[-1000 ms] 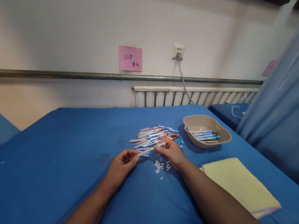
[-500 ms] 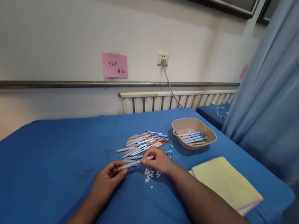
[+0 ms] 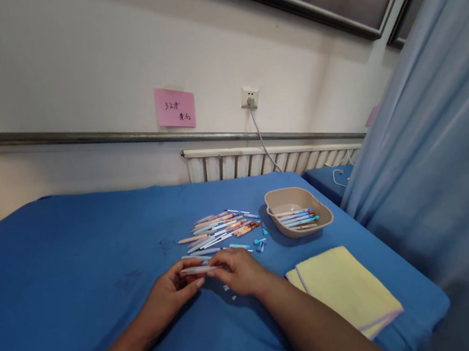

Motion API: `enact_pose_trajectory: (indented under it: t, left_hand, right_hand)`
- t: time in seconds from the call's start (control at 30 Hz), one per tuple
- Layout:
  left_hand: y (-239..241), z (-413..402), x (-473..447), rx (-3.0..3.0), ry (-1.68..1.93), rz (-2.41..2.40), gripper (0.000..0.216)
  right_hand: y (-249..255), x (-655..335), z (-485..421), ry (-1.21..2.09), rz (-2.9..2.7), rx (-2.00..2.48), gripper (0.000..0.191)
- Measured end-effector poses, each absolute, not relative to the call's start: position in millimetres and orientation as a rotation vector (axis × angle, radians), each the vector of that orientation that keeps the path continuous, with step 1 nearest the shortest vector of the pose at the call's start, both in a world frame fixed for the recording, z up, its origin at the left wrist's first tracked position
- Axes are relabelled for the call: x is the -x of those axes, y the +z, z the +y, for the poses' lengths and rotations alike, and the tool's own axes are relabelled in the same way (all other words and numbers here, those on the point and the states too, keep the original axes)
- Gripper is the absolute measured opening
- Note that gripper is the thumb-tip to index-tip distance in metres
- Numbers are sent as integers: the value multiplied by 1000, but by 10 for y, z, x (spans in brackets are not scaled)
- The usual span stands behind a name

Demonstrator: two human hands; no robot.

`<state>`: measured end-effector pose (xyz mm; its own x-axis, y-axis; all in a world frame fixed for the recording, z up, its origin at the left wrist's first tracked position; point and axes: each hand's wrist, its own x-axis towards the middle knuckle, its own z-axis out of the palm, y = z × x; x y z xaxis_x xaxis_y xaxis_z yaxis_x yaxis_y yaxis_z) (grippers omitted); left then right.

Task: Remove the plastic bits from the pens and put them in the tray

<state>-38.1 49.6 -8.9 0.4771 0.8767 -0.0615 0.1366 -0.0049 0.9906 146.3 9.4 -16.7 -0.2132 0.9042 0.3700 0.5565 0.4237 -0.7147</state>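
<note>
A pale pen [image 3: 196, 270] lies level between my hands, low over the blue cloth. The fingers of my left hand [image 3: 172, 292] are closed around its left part. My right hand [image 3: 239, 271] pinches the pen's right end, and its fingers hide that tip. Just beyond both hands lies a loose pile of pen parts [image 3: 220, 229], with barrels, thin white refills and orange-brown pieces. Small blue pen caps [image 3: 260, 243] sit at the pile's right. Below my right hand a few white bits [image 3: 227, 288] show on the cloth, partly covered by the hand.
A beige basin [image 3: 291, 195] with several pens [image 3: 298, 218] in it stands right of the pile. A folded yellow cloth [image 3: 348, 287] lies near the right edge of the blue-covered table [image 3: 77, 265]. Behind are a radiator [image 3: 233, 164] and a wall; a blue curtain [image 3: 437, 143] hangs at right.
My right hand has moved left along the pen, closer to my left hand, and now covers most of the white bits. The whole view has shifted slightly.
</note>
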Motion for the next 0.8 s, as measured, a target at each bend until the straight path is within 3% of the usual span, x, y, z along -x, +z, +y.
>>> enact_pose_trajectory:
  t: [0.13, 0.33, 0.43, 0.8]
  left_hand:
    - [-79, 491, 381, -1484, 713, 965, 43]
    - [-102, 516, 399, -1511, 690, 983, 43]
    - [-99, 527, 401, -1524, 669, 989, 42]
    - [-147, 585, 430, -1528, 628, 992, 40]
  right_hand:
    - [91, -1624, 17, 533, -1688, 1196, 15]
    - [574, -2870, 39, 48, -1708, 1544, 18]
    - [560, -3510, 116, -75, -1873, 2076, 20]
    - [277, -3853, 319, -66, -2196, 2302, 17]
